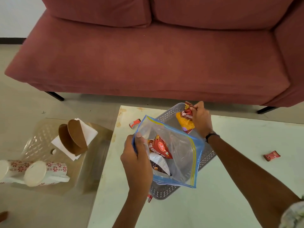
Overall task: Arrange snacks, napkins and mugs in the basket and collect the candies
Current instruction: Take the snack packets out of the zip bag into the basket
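Observation:
A grey perforated basket (pixel 166 192) stands on the pale table (pixel 230 186). Over it my left hand (pixel 136 163) grips the rim of a clear zip bag (pixel 181 155) with a blue edge, held open. Inside the bag lie a red snack packet (pixel 162 146) and a white-and-dark packet (pixel 158 163). My right hand (pixel 201 117) pinches the top of a red and yellow snack packet (pixel 185 120) above the basket's far end. Red candies lie on the table: one at the right (pixel 271 155), one at the far left (pixel 134 123), one by the basket's near corner (pixel 149 197).
To the left a clear low stool (pixel 41 142) carries a brown holder (pixel 72 139) with white napkins (pixel 90 134) and two patterned mugs (pixel 35 171) lying on their sides. A dusky red sofa (pixel 148 55) stands behind the table.

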A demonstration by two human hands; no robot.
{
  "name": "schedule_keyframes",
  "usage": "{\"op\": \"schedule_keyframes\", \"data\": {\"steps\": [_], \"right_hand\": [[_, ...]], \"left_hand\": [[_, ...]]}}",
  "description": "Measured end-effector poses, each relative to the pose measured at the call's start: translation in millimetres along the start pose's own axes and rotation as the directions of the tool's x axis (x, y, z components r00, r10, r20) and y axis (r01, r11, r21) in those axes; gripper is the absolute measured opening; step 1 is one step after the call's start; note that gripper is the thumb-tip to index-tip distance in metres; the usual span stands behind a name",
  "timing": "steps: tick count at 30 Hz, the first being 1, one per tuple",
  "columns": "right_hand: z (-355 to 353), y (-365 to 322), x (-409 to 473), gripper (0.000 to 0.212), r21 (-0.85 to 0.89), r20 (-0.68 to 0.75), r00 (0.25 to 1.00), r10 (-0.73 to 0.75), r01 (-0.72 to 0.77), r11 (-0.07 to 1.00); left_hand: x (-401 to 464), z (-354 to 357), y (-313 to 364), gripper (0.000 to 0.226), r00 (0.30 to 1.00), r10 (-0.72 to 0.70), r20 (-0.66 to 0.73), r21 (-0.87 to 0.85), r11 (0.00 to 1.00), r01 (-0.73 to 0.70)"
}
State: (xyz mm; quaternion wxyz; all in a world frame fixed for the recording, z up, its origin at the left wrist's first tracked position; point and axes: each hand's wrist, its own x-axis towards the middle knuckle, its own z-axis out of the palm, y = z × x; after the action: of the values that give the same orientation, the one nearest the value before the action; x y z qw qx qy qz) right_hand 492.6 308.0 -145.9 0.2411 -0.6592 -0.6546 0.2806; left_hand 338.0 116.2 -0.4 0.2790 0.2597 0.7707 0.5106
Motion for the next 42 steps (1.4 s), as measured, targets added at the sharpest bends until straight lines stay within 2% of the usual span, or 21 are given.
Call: {"op": "schedule_keyframes", "data": {"steps": [3,6,8,12,15,18,20,22,25,28,30,32,34,36,38,39,40,42], "right_hand": [[-8,-3,-2,0.007,-0.071,0.081,0.984,-0.157,0.162,0.984],[-6,3,3,0.024,-0.18,0.17,0.95,-0.261,0.29,0.94],[-2,5,5,0.026,-0.2,0.197,0.953,-0.231,0.269,0.942],[2,2,2,0.009,-0.172,0.124,0.984,-0.124,0.145,0.974],[5,4,3,0.005,-0.094,0.05,0.998,-0.029,0.034,0.995],[8,7,1,0.006,0.008,0.006,1.0,0.002,-0.002,1.0],[10,7,-2,0.005,0.066,-0.022,1.0,-0.014,0.015,0.998],[12,10,-2,0.013,0.068,-0.023,0.997,-0.073,0.074,0.995],[13,18,1,0.024,0.028,0.075,0.993,-0.093,0.091,0.995],[2,15,-3,0.021,0.005,0.13,0.988,-0.083,0.083,0.997],[-16,-1,-15,0.023,0.065,0.063,0.99,-0.123,0.119,0.991],[-47,-34,-41,0.023,0.24,-0.072,0.991,-0.109,0.123,0.963],[-86,-76,-83,0.017,0.349,-0.097,0.989,-0.108,0.135,0.927],[-116,-117,-130,0.009,0.395,0.081,0.976,-0.203,0.156,0.905],[-119,-143,-168,0.009,0.381,0.322,0.904,-0.281,0.148,0.913],[-110,-148,-178,0.012,0.303,0.433,0.857,-0.279,0.154,0.941],[-96,-152,-181,0.016,0.154,0.534,0.809,-0.245,0.192,0.969],[-63,-151,-177,0.024,-0.173,0.645,0.757,-0.098,0.27,0.947]], "left_hand": [[0,2,-1,0.03,1.0,0.01,-0.002,0.002,1.0,-0.01],[-1,3,-3,0.028,1.0,0.0,0.003,-0.001,1.0,0.0],[-1,3,-4,0.028,1.0,-0.001,0.003,-0.005,1.0,0.001],[-2,2,-5,0.04,1.0,0.0,-0.013,-0.019,1.0,0.0],[-3,2,-6,0.039,1.0,-0.002,-0.018,-0.025,1.0,0.002],[-4,3,-8,0.032,1.0,-0.01,-0.019,-0.03,1.0,0.009],[-4,4,-10,0.031,1.0,-0.015,-0.008,-0.04,0.999,0.015],[-5,5,-11,0.031,1.0,-0.022,-0.004,-0.047,0.999,0.022],[-6,6,-10,0.028,1.0,-0.019,-0.02,-0.051,0.999,0.018],[-7,5,-6,0.02,0.999,-0.016,-0.029,-0.034,0.999,0.015],[-9,3,-3,0.016,0.999,-0.016,-0.037,-0.003,1.0,0.016],[-14,-1,-2,0.017,0.998,-0.032,-0.046,-0.007,0.999,0.032],[-20,-5,-3,0.023,0.997,-0.043,-0.062,-0.028,0.999,0.042],[-26,-9,-4,0.023,0.996,-0.041,-0.077,-0.037,0.999,0.038],[-33,-13,-3,0.02,0.997,-0.045,-0.07,-0.042,0.998,0.042],[-36,-14,-3,0.019,0.997,-0.042,-0.061,-0.032,0.999,0.04],[-39,-15,-3,0.017,0.998,-0.034,-0.056,-0.007,0.999,0.034],[-45,-17,-4,0.012,0.998,-0.012,-0.059,0.05,0.999,0.015]]}}
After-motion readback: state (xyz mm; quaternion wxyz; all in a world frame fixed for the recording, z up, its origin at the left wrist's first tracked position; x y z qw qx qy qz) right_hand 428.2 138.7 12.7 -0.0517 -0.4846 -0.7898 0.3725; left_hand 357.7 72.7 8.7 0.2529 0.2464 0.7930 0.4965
